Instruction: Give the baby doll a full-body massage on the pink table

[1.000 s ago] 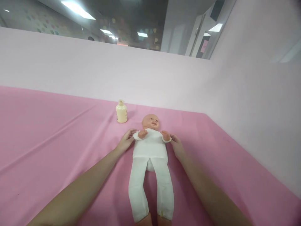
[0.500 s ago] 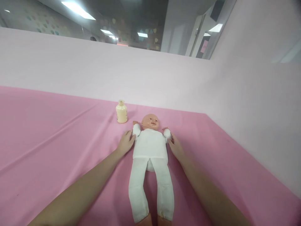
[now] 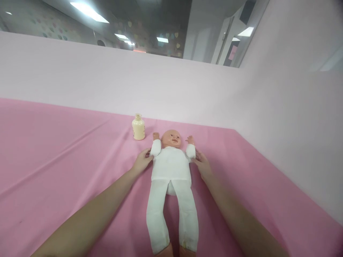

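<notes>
From the person's head, the one camera looks forward and steeply down past both forearms (image 3: 93, 210) at the doll (image 3: 171, 164), legs (image 3: 157, 217) nearest and cut by the lower edge, pale wall (image 3: 134, 82) and glass (image 3: 155, 21) beyond.

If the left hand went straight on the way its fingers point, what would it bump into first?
The doll's near sleeve, almost at once: the left hand has its fingertips right at it, seemingly touching. Beyond it, roughly in line, is the doll's head, though depth is hard to judge.
</notes>
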Demonstrator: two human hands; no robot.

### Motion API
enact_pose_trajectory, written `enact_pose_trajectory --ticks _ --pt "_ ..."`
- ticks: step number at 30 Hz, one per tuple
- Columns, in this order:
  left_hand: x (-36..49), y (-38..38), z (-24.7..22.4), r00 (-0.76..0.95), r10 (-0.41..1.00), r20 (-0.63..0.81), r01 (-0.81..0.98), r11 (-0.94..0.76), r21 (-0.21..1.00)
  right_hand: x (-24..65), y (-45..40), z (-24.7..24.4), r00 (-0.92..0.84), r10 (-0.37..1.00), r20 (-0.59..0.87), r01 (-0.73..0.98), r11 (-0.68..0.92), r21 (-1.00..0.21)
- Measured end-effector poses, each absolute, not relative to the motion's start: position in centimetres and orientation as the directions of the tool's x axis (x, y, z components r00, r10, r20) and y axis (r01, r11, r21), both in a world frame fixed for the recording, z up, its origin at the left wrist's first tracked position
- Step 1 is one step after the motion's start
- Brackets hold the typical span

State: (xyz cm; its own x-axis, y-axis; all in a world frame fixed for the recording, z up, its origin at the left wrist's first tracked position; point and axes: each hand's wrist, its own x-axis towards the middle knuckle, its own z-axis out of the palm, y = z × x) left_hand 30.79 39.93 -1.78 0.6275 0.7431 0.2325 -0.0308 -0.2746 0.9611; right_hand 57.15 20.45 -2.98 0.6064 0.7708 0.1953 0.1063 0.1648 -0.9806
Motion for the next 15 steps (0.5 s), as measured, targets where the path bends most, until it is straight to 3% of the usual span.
enact_pose_trajectory --ticks 5,15 --pt "31.1 40.1 -2.5 0.635 0.74 0.221 -0.174 -0.142 0.974 56.8 20.2 -2.9 0.641 0.755 0.137 0.008 0.171 -0.985" --pt "31.0 40.2 -2.5 0.651 0.738 0.178 -0.139 -0.115 0.984 56.3 20.1 -2.9 0.618 0.778 0.112 0.032 0.118 -0.993"
